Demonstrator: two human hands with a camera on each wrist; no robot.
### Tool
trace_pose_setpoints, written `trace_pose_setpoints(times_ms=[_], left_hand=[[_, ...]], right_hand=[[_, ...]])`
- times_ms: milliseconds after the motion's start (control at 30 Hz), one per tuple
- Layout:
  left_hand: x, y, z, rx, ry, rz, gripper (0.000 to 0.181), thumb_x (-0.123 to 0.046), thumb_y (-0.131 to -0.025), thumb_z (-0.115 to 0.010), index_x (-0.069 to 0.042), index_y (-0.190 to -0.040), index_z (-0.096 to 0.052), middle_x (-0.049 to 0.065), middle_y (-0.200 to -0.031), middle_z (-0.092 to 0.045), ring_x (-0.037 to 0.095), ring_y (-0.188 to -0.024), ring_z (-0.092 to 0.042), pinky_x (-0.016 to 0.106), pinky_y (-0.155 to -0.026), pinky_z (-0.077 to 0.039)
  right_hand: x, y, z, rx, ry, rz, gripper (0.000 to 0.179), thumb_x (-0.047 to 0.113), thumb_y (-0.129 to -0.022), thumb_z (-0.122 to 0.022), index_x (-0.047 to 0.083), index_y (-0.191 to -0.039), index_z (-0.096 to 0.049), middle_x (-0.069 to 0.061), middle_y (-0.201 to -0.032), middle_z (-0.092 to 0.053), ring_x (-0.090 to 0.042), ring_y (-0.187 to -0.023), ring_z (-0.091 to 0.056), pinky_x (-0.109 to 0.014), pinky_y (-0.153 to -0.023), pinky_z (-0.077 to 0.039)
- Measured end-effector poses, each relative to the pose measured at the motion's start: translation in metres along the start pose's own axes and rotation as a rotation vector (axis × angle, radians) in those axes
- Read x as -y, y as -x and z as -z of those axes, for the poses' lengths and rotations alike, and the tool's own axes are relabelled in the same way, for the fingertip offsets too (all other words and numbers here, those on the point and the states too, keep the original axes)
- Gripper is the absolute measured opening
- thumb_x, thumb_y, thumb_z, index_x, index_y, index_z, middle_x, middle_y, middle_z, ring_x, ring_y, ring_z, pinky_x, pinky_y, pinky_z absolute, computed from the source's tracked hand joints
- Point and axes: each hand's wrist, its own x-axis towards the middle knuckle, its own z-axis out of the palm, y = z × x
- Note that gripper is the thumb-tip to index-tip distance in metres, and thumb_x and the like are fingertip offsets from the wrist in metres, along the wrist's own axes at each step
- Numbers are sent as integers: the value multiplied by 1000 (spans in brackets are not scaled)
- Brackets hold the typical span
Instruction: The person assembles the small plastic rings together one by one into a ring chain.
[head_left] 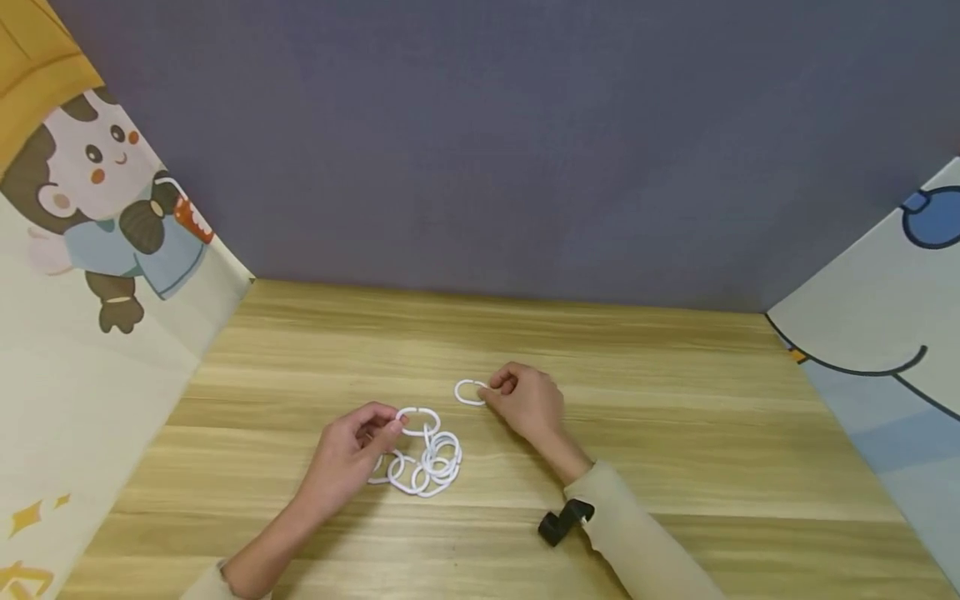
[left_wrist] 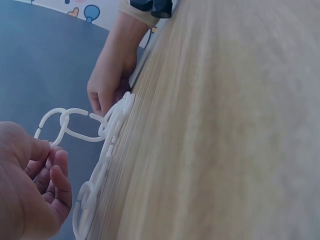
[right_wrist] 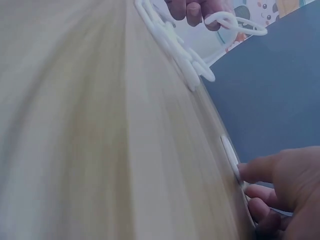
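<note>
My left hand (head_left: 351, 454) pinches a white plastic link (head_left: 417, 411) at one end of a chain, between thumb and fingertips. From that raised link the rest of the white chain (head_left: 442, 467) hangs down and lies in a heap on the table, just right of the hand. Each link is an oval ring with a small gap in its side. Farther back and to the right, a single loose link (head_left: 469, 382) lies nearly flat on the wood. The thumb and forefinger of my right hand (head_left: 528, 402) pinch its right end, as the right wrist view also shows (right_wrist: 230, 157).
The wood-grain table (head_left: 712, 433) meets a dark grey-blue panel (head_left: 510, 167) at the back. Printed side panels stand at the left (head_left: 172, 325) and right (head_left: 862, 333). A black mount (head_left: 562, 522) sits on the right sleeve (head_left: 630, 533).
</note>
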Motion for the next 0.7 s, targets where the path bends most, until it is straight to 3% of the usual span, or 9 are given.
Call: trace_pose_setpoints(times_ms=[333,567,700], left_hand=[[-6,1,-4,20,2,27,6,-8,-104,-77,-3,-108,-79,7,-94,-75,15,-78,-65,23,-67,-55],[-6,2,-8,23,1,9,4,-5,-103,-78,-3,-106,-79,5,-92,-74,11,-76,-63,23,-67,-55],[-8,3,-9,24,-1,6,5,-3,-102,-77,-2,-107,-79,5,-91,-74,11,-76,-63,23,-67,-55]], right_hand=[[-16,18,27,87,-27,13,13,16,-94,-90,14,-89,-79,5,-79,-70,-10,-72,-61,-32,-71,-51],[-28,37,44,194,4,150,12,9,-98,-85,12,-91,-75,4,-86,-63,-9,-74,-53,-26,-68,-46],[-33,45,51,240,-156,118,7,6,-106,-74,5,-102,-69,0,-87,-67,-10,-68,-59,-24,-61,-52]])
